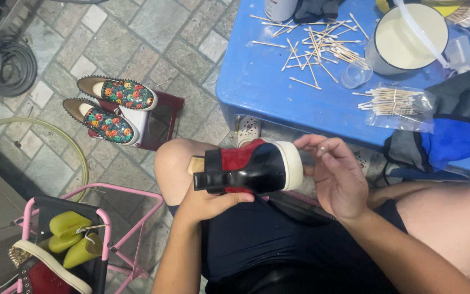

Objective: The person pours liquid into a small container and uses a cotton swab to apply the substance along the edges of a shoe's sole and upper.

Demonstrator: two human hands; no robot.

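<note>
Sitting with bare knees apart, the person is holding a red and black shoe [251, 169] over the lap, just in front of the near edge of the blue table [257, 87]. The left hand [208, 204] is gripping the shoe from below, thumb lying along its underside at the black heel end, so that hand is clamped on the shoe. The right hand [335, 177] is curling around the cream rubber toe end, fingertips touching it; whether something small is pinched between those fingers cannot be told. On the tabletop, wooden cotton swabs [322, 46] are lying scattered near the far edge, a clear bag of more swabs [398, 106] is resting close to the near right edge, and a white bucket [409, 38] is standing by the far right corner with a small clear cup [354, 73] just beside it. A dark cloth [463, 120] is hanging over the right end. On the stone floor to the left, 2 loafers with coloured studs [112, 109] are sitting on a dark red box [164, 117], and a pink rack [110, 218] is holding 2 yellow-green shoe trees [74, 237].
</note>
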